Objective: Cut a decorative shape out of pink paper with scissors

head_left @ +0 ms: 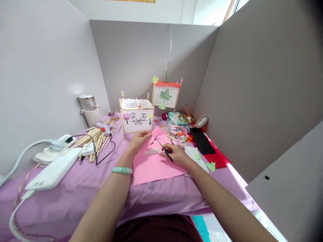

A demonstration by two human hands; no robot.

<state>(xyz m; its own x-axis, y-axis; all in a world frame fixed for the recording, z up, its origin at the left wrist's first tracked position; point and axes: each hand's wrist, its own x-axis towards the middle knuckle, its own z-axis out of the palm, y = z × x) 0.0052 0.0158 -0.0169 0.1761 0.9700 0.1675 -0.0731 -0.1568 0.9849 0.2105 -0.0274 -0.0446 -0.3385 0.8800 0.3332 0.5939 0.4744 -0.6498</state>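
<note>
Pink paper (158,171) lies at the middle of the table. My left hand (139,140) is closed at the far left edge of the paper, pinching a piece of it; the exact extent of that piece is unclear. Dark-handled scissors (167,154) sit in my right hand (178,154), fingers wrapped round the handles. Their blades point up and left, close to the fingers of my left hand, over the pink paper. Just behind my left hand stands a wooden-stick box lantern (138,121) with white panels, showing two drawn birds and flowers.
Behind it hangs or stands a second lantern (172,95) with a green leaf picture. Loose sticks (97,139), a glue gun (104,127) and a white power strip (54,169) occupy the left. Paper scraps, a black phone (202,140) and red material (219,155) lie right. Grey partitions enclose the table.
</note>
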